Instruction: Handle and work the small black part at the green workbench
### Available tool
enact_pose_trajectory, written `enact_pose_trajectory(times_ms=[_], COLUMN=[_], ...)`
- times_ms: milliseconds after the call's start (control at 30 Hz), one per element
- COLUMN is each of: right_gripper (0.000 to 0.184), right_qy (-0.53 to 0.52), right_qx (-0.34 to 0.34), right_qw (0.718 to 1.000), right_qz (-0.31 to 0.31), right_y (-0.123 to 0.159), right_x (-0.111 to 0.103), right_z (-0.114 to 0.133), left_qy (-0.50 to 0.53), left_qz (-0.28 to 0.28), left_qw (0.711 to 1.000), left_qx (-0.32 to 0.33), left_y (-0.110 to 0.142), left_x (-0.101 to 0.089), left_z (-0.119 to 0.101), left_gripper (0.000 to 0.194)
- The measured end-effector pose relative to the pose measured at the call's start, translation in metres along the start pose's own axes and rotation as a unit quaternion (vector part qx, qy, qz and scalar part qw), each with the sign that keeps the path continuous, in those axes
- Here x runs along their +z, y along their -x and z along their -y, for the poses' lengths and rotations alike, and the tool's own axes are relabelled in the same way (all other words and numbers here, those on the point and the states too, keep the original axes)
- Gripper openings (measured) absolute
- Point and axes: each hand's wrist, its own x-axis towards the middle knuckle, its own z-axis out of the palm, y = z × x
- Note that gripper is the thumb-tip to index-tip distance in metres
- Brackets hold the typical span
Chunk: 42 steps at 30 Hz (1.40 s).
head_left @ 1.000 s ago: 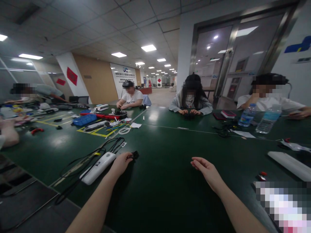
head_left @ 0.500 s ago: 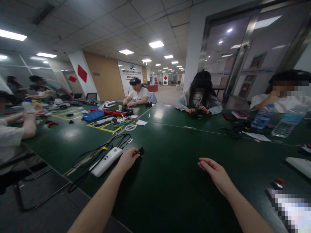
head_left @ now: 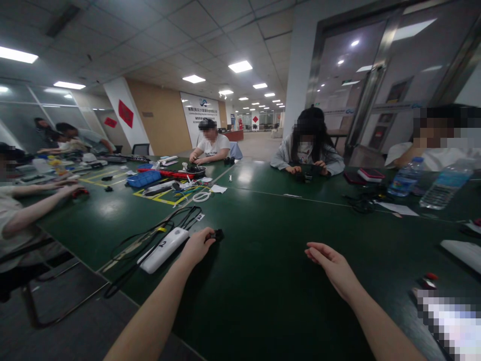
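My left hand (head_left: 196, 247) rests on the dark green table (head_left: 263, 281) with its fingers pinched on a small black object (head_left: 217, 234) at their tips. Just left of it lies a white power strip (head_left: 163, 249) marked with a number, with black cables (head_left: 150, 235) looping away from it. My right hand (head_left: 332, 268) hovers over bare table to the right, fingers loosely curled and slightly apart, holding nothing.
Several other people sit around the table. Water bottles (head_left: 438, 190), a blue tray (head_left: 144, 178), a white cable coil (head_left: 201, 197) and tools lie farther out. A white device (head_left: 462, 253) and a small red and black item (head_left: 428, 281) lie at the right. The table edge drops off at the left.
The view has swung slightly left and up since a second ago. Both my hands have kept their places. A person at the left has stretched an arm out over the table.
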Motion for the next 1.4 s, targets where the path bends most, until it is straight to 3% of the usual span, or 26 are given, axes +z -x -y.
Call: enact_pose_trajectory(times_ms=[200, 633, 1400], right_gripper=[0.031, 0.027, 0.028], right_qy=[0.006, 0.003, 0.007], right_qx=[-0.009, -0.012, -0.010], right_qw=[1.000, 1.000, 1.000], right_qz=[0.011, -0.002, 0.006], right_y=[-0.006, -0.001, 0.002], right_x=[-0.005, 0.001, 0.000], right_z=[-0.009, -0.002, 0.000], left_qy=[-0.002, -0.046, -0.131], left_qz=[0.005, 0.011, 0.016], left_qw=[1.000, 0.998, 0.991], left_qx=[0.001, -0.034, -0.023], left_y=[-0.002, -0.001, 0.000], left_x=[0.000, 0.000, -0.001], left_z=[0.000, -0.010, -0.023], left_gripper=[0.020, 0.020, 0.022])
